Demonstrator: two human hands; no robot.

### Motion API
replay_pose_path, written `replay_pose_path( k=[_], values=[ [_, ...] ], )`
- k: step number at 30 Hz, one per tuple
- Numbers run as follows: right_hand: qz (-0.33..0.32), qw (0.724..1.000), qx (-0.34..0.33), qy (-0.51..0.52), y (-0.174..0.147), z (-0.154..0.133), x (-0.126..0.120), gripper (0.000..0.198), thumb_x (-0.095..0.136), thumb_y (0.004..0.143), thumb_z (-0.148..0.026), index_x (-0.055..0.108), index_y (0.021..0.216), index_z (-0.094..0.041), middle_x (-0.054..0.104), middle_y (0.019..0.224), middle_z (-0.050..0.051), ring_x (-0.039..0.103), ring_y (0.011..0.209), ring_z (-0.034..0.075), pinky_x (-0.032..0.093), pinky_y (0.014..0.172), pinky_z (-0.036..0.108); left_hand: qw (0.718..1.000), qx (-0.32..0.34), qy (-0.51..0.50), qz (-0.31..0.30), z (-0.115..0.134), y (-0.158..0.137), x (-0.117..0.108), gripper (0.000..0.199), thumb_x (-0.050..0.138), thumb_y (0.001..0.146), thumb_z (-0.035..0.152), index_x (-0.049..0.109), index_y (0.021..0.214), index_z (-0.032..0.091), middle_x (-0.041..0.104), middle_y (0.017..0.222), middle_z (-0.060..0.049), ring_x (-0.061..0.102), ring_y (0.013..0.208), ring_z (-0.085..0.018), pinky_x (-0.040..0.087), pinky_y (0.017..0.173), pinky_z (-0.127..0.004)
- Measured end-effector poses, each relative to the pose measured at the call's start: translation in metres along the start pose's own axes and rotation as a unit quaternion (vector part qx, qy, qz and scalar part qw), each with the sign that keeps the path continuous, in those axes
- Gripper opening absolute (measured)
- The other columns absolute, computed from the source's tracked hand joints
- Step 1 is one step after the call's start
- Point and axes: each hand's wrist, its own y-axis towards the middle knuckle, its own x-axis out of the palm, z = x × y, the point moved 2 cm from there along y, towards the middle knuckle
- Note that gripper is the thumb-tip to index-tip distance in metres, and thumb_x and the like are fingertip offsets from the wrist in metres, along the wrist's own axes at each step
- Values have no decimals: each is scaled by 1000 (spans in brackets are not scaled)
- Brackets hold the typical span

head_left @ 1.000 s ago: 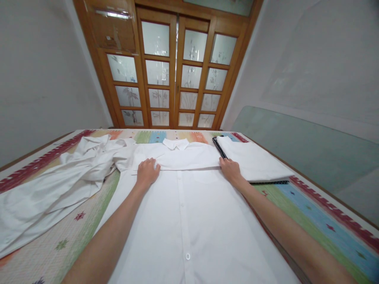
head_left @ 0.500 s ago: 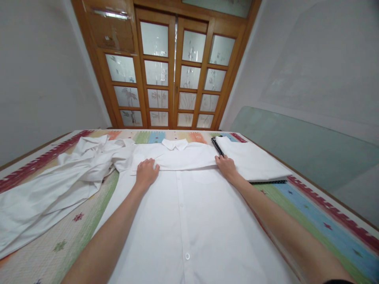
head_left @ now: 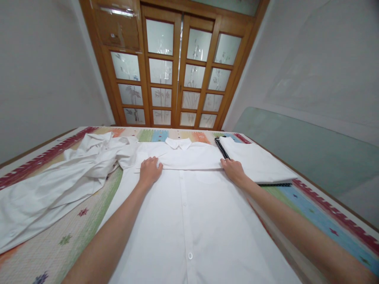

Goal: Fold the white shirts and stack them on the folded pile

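Note:
A white button-up shirt (head_left: 207, 221) lies front up, its collar (head_left: 178, 143) at the far end and a line of buttons down the middle. A sleeve (head_left: 192, 159) is laid across the chest as a flat band. My left hand (head_left: 151, 171) is closed on the band's left part, fingers curled on the cloth. At the band's right end, my right hand (head_left: 233, 170) is closed on the edge, next to the shirt's side. The fingertips of both hands are partly hidden.
A crumpled white garment or sleeve (head_left: 59, 193) spreads to the left. On the right lies a folded white cloth (head_left: 257, 161) with black trim (head_left: 222, 148) beside it. Everything rests on a patterned bed cover (head_left: 89, 232). A pale green headboard-like panel (head_left: 310, 146) and wooden glass doors (head_left: 177, 75) stand beyond.
The view has turned slightly left, so everything sits a little further right. Both hands keep their places on the sleeve band, and the shirt looks the same.

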Motion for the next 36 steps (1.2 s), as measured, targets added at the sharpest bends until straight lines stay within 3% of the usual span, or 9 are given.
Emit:
replay_pose_path(
  k=[9,15,20,23,28,32,36],
  values=[
    [-26,999,-22,8,-27,-3,-7,35,35,92,-4,63,109,-13,60,112,18,66,93,24,50,68,30,1000,4,9,4,-1,0,1,36,41,91,30,64,114,14,63,127,-13,56,120,-26,38,104,-38],
    [-66,997,24,12,-23,10,-29,33,41,87,-4,70,100,-10,62,109,20,62,101,28,50,73,33,1000,13,23,10,-1,0,0,36,40,91,30,64,111,13,68,114,-15,60,112,-26,43,97,-38],
    [-22,993,87,77,-5,34,-49,34,39,89,-10,70,103,-12,64,110,19,59,105,28,49,78,34,1000,12,26,11,0,0,-1,35,41,91,30,65,109,14,68,114,-14,61,110,-26,42,98,-37],
    [25,984,108,143,8,31,-52,36,37,95,-22,66,114,-12,63,117,17,57,110,27,46,88,35,1000,5,24,7,-1,0,0,35,41,91,30,64,112,14,66,119,-14,59,114,-26,41,100,-38],
    [51,972,53,223,32,-17,-35,52,32,98,-38,51,135,-5,50,141,20,46,129,30,35,107,39,1000,2,17,7,0,0,1,33,43,91,29,65,112,16,65,122,-13,57,117,-26,40,102,-39],
    [-24,963,-5,270,50,-56,-6,63,20,100,-43,36,146,-2,32,154,19,25,144,27,22,116,37,1000,10,18,9,0,0,1,33,42,91,29,65,111,15,65,124,-12,57,118,-25,39,104,-38],
    [-76,961,36,265,60,-61,22,71,12,98,-53,24,153,-10,17,161,12,14,147,30,16,118,45,1000,6,16,3,-2,-1,2,37,41,92,29,63,118,14,61,131,-13,53,125,-25,37,107,-38]
  ],
)
